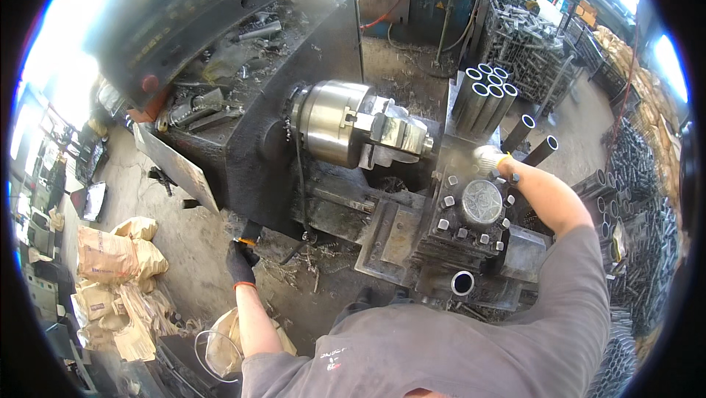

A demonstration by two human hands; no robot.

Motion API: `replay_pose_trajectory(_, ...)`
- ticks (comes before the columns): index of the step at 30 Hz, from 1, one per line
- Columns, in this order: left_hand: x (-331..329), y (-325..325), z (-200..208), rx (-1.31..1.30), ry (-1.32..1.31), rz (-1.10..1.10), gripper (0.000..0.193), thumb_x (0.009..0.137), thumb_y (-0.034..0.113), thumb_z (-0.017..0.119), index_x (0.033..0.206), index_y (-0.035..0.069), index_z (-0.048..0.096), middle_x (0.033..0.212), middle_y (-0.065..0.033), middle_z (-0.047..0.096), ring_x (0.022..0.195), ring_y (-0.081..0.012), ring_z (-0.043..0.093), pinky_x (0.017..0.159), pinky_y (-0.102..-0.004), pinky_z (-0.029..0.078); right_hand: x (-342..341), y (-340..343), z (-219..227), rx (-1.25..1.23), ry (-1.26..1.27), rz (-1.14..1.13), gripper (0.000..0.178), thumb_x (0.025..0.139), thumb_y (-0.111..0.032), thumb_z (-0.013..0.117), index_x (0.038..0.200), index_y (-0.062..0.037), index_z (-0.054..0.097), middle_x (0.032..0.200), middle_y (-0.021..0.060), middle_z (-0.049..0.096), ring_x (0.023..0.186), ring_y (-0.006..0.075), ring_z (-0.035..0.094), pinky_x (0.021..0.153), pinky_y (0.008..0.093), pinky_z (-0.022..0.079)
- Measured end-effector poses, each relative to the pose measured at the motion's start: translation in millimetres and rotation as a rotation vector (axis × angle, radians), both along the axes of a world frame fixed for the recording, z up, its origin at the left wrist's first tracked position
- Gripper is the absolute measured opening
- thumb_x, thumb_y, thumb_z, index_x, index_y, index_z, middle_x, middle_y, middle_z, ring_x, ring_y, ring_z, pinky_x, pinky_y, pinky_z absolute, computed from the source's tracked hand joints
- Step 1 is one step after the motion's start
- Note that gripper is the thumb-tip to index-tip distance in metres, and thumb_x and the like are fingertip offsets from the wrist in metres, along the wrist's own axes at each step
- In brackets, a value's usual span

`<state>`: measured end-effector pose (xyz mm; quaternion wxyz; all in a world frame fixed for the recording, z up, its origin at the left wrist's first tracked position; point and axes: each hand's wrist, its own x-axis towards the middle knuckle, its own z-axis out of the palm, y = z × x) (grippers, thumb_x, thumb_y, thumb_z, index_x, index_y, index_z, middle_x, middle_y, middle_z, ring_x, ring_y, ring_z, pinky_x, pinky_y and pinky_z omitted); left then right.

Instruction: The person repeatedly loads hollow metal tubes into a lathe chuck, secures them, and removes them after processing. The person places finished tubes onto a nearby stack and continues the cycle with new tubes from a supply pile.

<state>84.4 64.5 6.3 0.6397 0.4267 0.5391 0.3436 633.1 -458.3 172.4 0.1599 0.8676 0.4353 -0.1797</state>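
My left hand (pixel 241 262), in a black glove with an orange cuff, is closed beside the lower corner of the lathe (pixel 254 141). A dark piece with an orange edge (pixel 246 241) shows at its fingers; what it is I cannot make out. Reaching over the far side of the tool post (pixel 482 203), my right hand (pixel 489 159) wears a white glove and its fingers are blurred. Just beyond it stands a bundle of steel tubes (pixel 482 100), and two single tubes (pixel 540 150) rise to its right. The lathe chuck (pixel 334 122) has its jaws (pixel 397 133) toward the tool post.
A short tube (pixel 462 282) stands upright on the near side of the carriage. Paper sacks (pixel 110 258) lie on the floor at left. Metal shavings (pixel 316 266) litter the floor below the lathe bed. Heaped metal parts (pixel 522 30) fill a bin at the far right.
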Motion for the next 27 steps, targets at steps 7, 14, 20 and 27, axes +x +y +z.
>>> replay_pose_trajectory(7,58,-48,212,1.66,0.406,0.183,0.031,0.103,0.024,0.07,0.128,0.005,0.068,0.123,-0.0149,0.076,0.111,-0.0364,0.071,0.102,-0.0482,0.054,-56,-87,84,0.865,-0.002,-0.516,0.044,0.076,-0.034,0.087,0.11,-0.0081,0.079,0.092,0.0182,0.079,0.082,0.029,0.077,0.071,0.0415,0.059)
replay_pose_trajectory(14,231,60,391,1.52,1.101,-0.183,0.071,0.104,0.042,0.056,0.166,0.019,0.03,0.128,-0.019,0.075,0.116,-0.0382,0.073,0.099,-0.0498,0.055,-174,-104,156,1.792,-0.147,-0.634,0.022,0.09,-0.014,0.081,0.099,0.0061,0.079,0.078,0.0051,0.074,0.068,0.0131,0.066,0.063,0.0303,0.053)
replay_pose_trajectory(20,271,103,414,1.319,1.109,-0.3,0.086,0.101,0.052,0.056,0.172,0.021,0.017,0.147,-0.0257,0.064,0.131,-0.045,0.066,0.105,-0.0567,0.052,-305,-92,175,1.967,0.052,-0.514,0.038,0.087,-0.007,0.068,0.123,0.0071,0.07,0.11,0.0129,0.074,0.082,0.0144,0.069,0.069,0.0269,0.057)
replay_pose_trajectory(27,153,-165,353,1.021,-0.157,-1.177,0.065,0.086,0.009,0.082,0.147,0.003,0.057,0.137,-0.0157,0.067,0.124,-0.0281,0.066,0.107,-0.0385,0.052,-371,-45,164,1.671,0.124,0.172,0.048,0.082,-0.017,0.089,0.122,0.0026,0.07,0.114,0.0183,0.076,0.104,0.0295,0.076,0.084,0.0395,0.065)
